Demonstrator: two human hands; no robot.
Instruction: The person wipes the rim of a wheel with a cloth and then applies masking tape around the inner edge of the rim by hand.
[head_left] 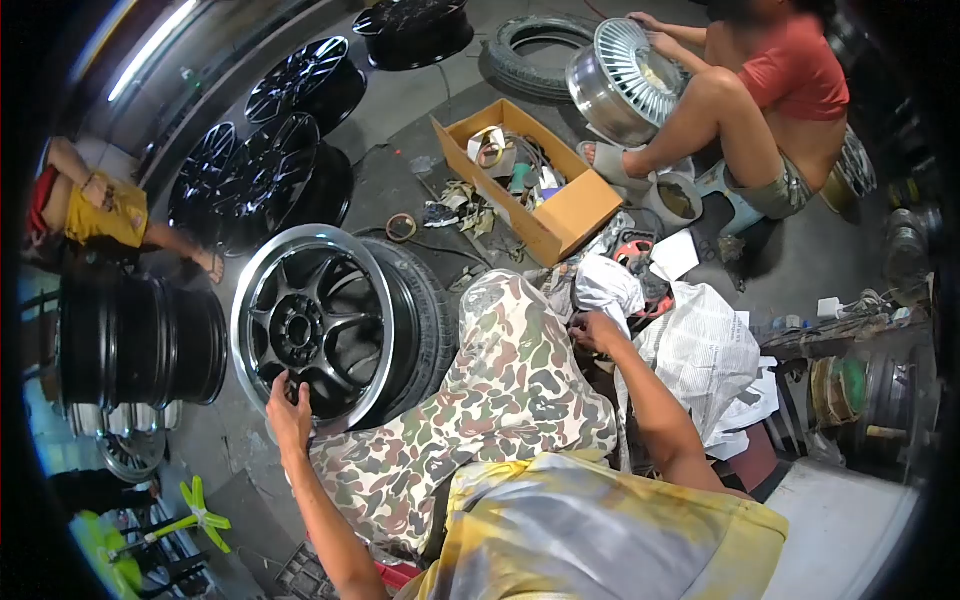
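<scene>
A dark wheel rim [300, 330] with a polished silver lip stands tilted against a tire [425, 320], in front of my camouflage-covered legs. My left hand [289, 405] is at the lower left edge of this rim, fingers apart, with thumb and fingertips near the lip. On the right, beside my knee, my right hand [597, 333] has its fingers bent together near a bundle of white cloth [608, 290]. Whatever those fingers may hold is too small to make out.
An open cardboard box [575, 215] holds assorted items ahead. At the upper right a seated person in red [800, 70] handles a silver rim [610, 85]. Another person's leg and yellow shorts [115, 212] show at left. Black rims [270, 175] and a green fan [200, 515] stand left.
</scene>
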